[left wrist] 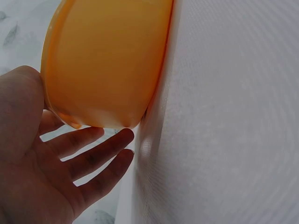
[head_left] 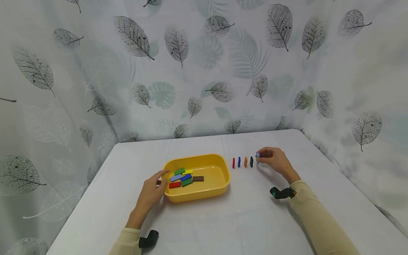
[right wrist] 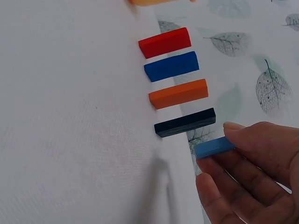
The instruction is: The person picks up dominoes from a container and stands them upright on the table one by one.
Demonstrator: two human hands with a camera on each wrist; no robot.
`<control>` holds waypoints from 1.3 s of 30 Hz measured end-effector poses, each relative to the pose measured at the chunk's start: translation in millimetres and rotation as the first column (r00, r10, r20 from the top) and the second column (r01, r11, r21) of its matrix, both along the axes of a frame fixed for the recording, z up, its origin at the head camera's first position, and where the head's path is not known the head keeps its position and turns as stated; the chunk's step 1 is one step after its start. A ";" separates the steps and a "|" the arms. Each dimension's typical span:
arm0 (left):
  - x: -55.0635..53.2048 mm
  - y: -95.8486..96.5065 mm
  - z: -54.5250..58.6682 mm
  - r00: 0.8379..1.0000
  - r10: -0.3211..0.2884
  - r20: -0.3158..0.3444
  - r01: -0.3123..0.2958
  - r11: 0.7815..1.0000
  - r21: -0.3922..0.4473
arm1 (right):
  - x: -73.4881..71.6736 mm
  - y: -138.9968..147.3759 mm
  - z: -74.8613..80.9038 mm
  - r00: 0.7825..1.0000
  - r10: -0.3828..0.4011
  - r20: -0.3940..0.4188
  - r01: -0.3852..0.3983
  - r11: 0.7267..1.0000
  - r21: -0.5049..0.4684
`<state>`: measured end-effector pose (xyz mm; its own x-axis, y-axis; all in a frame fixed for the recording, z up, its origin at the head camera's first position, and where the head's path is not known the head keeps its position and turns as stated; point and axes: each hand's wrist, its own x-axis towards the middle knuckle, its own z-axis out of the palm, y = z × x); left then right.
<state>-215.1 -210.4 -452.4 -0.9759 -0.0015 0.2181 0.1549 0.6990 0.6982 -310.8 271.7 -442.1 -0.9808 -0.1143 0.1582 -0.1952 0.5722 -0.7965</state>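
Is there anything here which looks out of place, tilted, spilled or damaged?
Nothing stands out. The red block, blue block, orange block and black block stand upright in a neat row; the right hand holds a light blue block near it. Other blocks lie jumbled in the yellow tray, but no spill or damage shows.

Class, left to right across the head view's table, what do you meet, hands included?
Left hand, yellow plastic tray, red rectangular block, blue rectangular block, orange rectangular block, black rectangular block, right hand pinching light-blue block.
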 end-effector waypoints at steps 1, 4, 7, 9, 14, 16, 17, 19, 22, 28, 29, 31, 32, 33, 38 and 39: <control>0.1 0.2 0.3 1.000 0.001 0.002 -0.001 1.000 0.001 | -0.4 0.2 -1.1 1.000 0.002 -0.001 -0.002 1.000 0.001; -0.1 0.6 0.9 1.000 0.003 0.003 -0.003 1.000 0.000 | -2.4 0.9 -4.2 1.000 0.007 -0.004 -0.007 1.000 0.005; -0.5 0.6 1.1 1.000 0.003 0.000 -0.003 1.000 -0.002 | -5.4 2.3 -8.5 1.000 0.013 0.004 -0.013 1.000 0.010; -0.7 0.5 0.8 1.000 0.002 -0.003 -0.002 1.000 -0.004 | -7.2 2.8 -11.8 1.000 0.015 0.009 -0.015 1.000 0.015; -0.9 0.2 -0.9 1.000 0.001 -0.001 -0.001 1.000 -0.003 | -7.8 1.5 -17.9 1.000 0.020 0.001 -0.020 1.000 0.020; -1.2 0.1 -1.4 1.000 0.003 0.002 -0.003 1.000 -0.003 | -7.8 0.4 -19.2 1.000 0.020 -0.001 -0.020 1.000 0.017; -1.2 0.1 -1.4 1.000 0.005 0.003 -0.005 1.000 -0.005 | -7.9 0.3 -19.7 1.000 0.024 -0.004 -0.024 1.000 0.020; -1.2 0.0 -1.3 1.000 0.006 0.004 -0.006 1.000 -0.004 | -8.5 -0.2 -20.7 1.000 0.026 -0.003 -0.026 1.000 0.018; -0.9 0.0 -1.0 1.000 0.002 0.005 -0.002 1.000 0.000 | -9.7 -0.1 -22.3 1.000 0.020 0.006 -0.020 1.000 0.017; -0.7 0.3 -1.0 1.000 0.001 0.000 -0.001 1.000 0.004 | -9.6 0.1 -24.3 1.000 0.008 0.015 -0.008 1.000 0.020; -0.7 0.4 -1.0 1.000 0.001 -0.001 -0.001 1.000 0.005 | -9.4 0.0 -24.2 1.000 0.009 0.014 -0.009 1.000 0.019; -0.6 0.4 -1.2 1.000 0.002 -0.001 -0.002 1.000 0.007 | -9.5 -0.6 -24.0 1.000 0.003 0.019 -0.003 1.000 0.012; -0.5 0.4 -1.3 1.000 0.002 0.000 -0.002 1.000 0.008 | -9.4 -0.6 -23.9 1.000 0.003 0.020 -0.003 1.000 0.012; -0.5 0.4 -1.4 1.000 0.003 0.001 -0.003 1.000 0.008 | -9.4 -0.6 -23.8 1.000 0.004 0.021 -0.004 1.000 0.014; 0.0 0.3 -0.8 1.000 0.003 0.005 -0.003 1.000 0.003 | -9.6 0.4 -23.4 1.000 0.010 0.021 -0.011 1.000 0.015; 0.0 0.2 -0.5 1.000 0.003 0.004 -0.003 1.000 0.001 | -9.6 0.7 -23.2 1.000 0.014 0.020 -0.014 1.000 0.013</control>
<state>-215.1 -210.2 -452.9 -0.9768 -0.0050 0.2139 0.1496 0.6989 0.6994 -320.4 272.5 -465.2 -0.9821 -0.1299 0.1367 -0.1870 0.5801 -0.7928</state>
